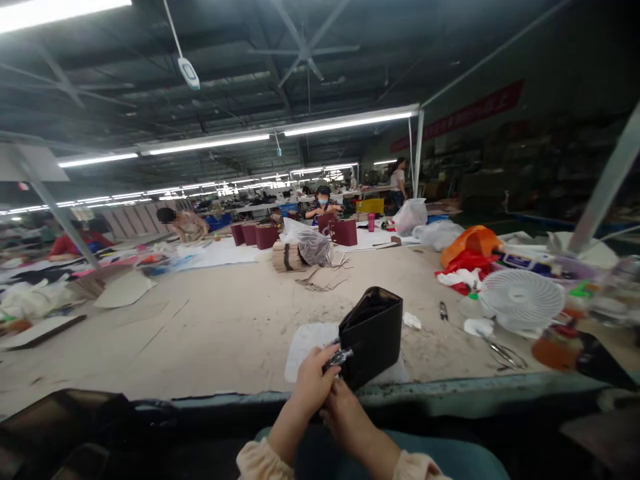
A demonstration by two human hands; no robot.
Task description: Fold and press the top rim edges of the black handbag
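Observation:
A black bag (373, 343) with an open top stands upright on a white sheet (300, 347) near the table's front edge. On its near left side sits a small shiny piece (340, 358) that looks wrapped in clear film. My left hand (314, 379) has its thumb and fingers closed round this piece. Just below, my right hand (345, 408) is close against the left one at the bag's lower left corner. Its fingers are curled in, and what they hold, if anything, is hidden.
A white fan (523, 298), scissors (505, 352), small snips (443, 311) and a bottle of amber liquid (557, 347) lie to the right. Further back are stacked brown pieces (289, 257) and several maroon bags (267, 237). A co-worker (324, 203) sits across the table.

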